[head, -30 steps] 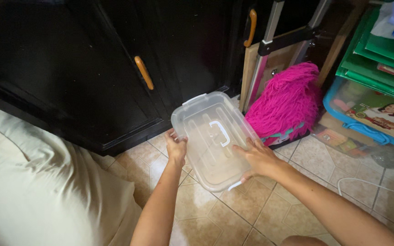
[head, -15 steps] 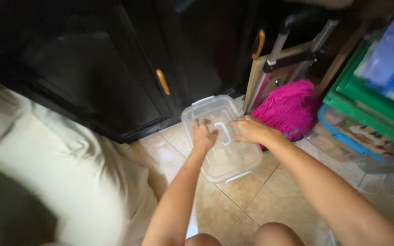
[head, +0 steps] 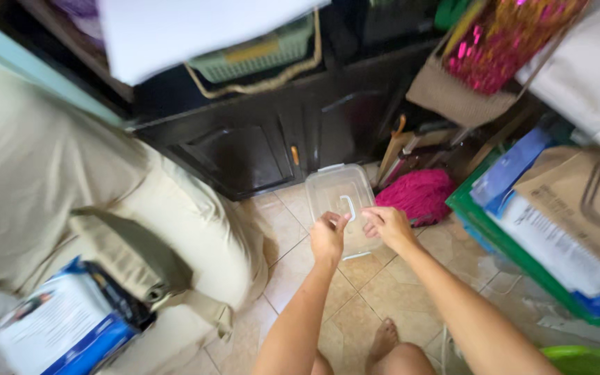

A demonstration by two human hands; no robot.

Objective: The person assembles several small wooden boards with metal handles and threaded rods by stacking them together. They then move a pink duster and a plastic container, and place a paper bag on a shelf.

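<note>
A clear plastic box with a lid (head: pixel 337 198) stands on the tiled floor in front of a dark cabinet (head: pixel 258 149). The lid has a white handle in its middle. My left hand (head: pixel 328 237) is curled at the box's near edge, fingers by the handle. My right hand (head: pixel 387 226) rests at the near right corner of the lid with its fingers touching it. Whether either hand truly grips the lid is hard to tell in the blur.
A pink fluffy mop head (head: pixel 421 194) lies right of the box. Stacked green crates, cardboard and papers (head: pixel 557 229) crowd the right side. A beige cushioned seat (head: pixel 105 208) with a blue-and-white package (head: pixel 64 326) fills the left. My bare foot (head: pixel 383 340) is below.
The camera has pulled back and up, so the box looks smaller and farther off. Both hands have shifted to the box's near edge.
</note>
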